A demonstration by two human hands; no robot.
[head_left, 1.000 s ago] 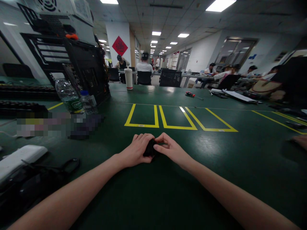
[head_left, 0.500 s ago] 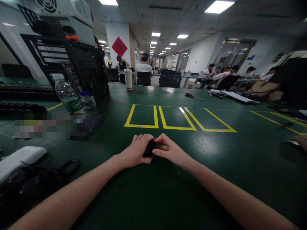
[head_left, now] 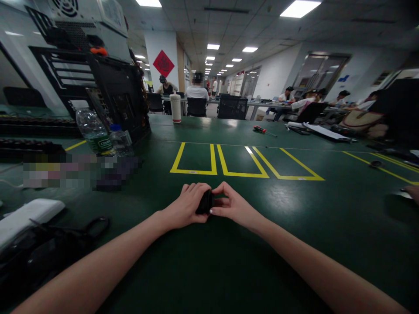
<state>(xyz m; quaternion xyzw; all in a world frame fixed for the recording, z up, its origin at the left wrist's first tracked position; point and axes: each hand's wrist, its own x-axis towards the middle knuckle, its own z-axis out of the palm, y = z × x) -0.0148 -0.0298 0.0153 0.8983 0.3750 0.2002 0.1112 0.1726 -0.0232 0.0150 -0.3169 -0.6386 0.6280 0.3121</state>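
Note:
A small, dark, blocky object (head_left: 204, 202) is between my hands, low over the green table (head_left: 209, 266); its kind is too dark to make out. My left hand (head_left: 186, 204) wraps round it from the left, fingers over the top and thumb below. From the right, my right hand (head_left: 231, 204) pinches its edge with thumb and index finger, the other fingers curled behind. Beyond my hands, yellow tape (head_left: 193, 172) marks several outlines on the tabletop.
At left stand a computer case (head_left: 118, 100), a clear bottle (head_left: 90, 128) and a white power strip (head_left: 36, 213) beside a black bag-like bundle (head_left: 42, 253). Farther off are a white cup (head_left: 176, 108) and a red screwdriver (head_left: 260, 129). Another person's hand (head_left: 413, 192) shows at the right edge.
My right thumb and fingers have shifted slightly on the dark object's edge; my left hand stays put. At far right, a small dark round thing has moved left and away across the table.

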